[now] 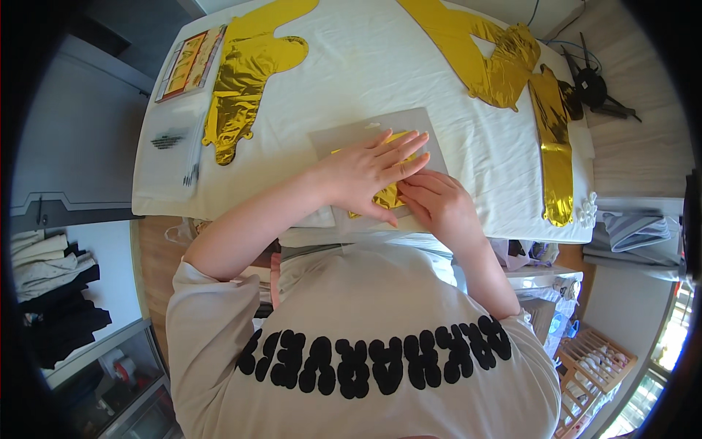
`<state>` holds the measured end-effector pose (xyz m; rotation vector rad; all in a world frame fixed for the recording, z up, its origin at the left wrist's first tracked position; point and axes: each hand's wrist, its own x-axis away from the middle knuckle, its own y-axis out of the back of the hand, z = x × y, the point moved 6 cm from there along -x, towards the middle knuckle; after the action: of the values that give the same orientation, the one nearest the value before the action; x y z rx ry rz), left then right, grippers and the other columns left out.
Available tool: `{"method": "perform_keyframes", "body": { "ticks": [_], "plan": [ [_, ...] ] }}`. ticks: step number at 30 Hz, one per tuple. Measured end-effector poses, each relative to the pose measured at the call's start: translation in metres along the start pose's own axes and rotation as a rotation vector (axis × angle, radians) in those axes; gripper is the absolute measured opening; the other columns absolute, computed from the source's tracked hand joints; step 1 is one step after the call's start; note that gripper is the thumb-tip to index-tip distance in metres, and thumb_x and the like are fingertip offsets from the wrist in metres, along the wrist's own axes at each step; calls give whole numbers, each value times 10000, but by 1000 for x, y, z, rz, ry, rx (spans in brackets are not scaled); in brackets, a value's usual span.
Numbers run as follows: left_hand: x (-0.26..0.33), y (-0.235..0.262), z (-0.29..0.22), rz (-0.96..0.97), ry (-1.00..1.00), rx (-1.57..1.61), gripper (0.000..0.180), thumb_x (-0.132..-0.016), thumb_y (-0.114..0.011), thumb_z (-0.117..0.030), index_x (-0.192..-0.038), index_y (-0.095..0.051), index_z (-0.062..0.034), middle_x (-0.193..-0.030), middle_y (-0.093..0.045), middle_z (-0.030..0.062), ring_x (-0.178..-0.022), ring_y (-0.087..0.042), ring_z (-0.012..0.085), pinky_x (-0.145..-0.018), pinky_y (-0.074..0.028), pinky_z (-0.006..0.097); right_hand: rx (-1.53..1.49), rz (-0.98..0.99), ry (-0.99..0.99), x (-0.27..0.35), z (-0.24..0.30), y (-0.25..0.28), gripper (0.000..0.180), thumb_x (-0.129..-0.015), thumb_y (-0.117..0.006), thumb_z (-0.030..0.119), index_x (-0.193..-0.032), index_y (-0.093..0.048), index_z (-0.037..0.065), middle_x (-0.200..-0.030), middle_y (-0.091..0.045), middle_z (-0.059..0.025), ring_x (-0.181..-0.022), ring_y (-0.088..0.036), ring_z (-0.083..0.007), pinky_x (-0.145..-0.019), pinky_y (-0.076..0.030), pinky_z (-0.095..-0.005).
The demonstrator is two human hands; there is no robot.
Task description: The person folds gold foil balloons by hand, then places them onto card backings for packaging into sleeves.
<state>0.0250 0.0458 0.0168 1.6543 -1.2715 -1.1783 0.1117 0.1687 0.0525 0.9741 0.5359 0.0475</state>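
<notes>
A folded gold foil balloon lies on a flat grey sheet at the near edge of the table. My left hand rests flat across the foil, its fingers stretched out and spread, and covers most of it. Close beside it, my right hand has its fingers bent and pressed together at the foil's right side, pinching its edge; the fingertips are partly hidden.
Flat gold foil balloons lie on the white-covered table: one at the left, one at the far right, a narrow one near the right edge. Clear plastic bags and a printed packet sit left; a black router stands right.
</notes>
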Motion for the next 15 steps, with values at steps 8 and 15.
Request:
{"method": "perform_keyframes", "body": {
  "ticks": [8, 15],
  "plan": [
    [30, 44, -6, -255, 427, -125, 772, -979, -649, -395, -1585, -339, -32, -1629, -356, 208, -1532, -310, 373, -1230, -255, 588, 16, 10, -46, -6, -2, 0, 143, -820, -780, 124, -949, -746, 72, -1016, -736, -55, -977, -707, -250, -852, -561, -381],
    [56, 12, -17, -169, 656, -163, 866, -923, -673, -528, -1544, -403, 12, -1595, -426, 200, -1502, -372, 366, -1221, -277, 575, 179, 201, -151, -38, 3, -23, 120, -862, -728, 76, -980, -706, 69, -1005, -706, -72, -1001, -683, -293, -858, -556, -410]
  ]
}}
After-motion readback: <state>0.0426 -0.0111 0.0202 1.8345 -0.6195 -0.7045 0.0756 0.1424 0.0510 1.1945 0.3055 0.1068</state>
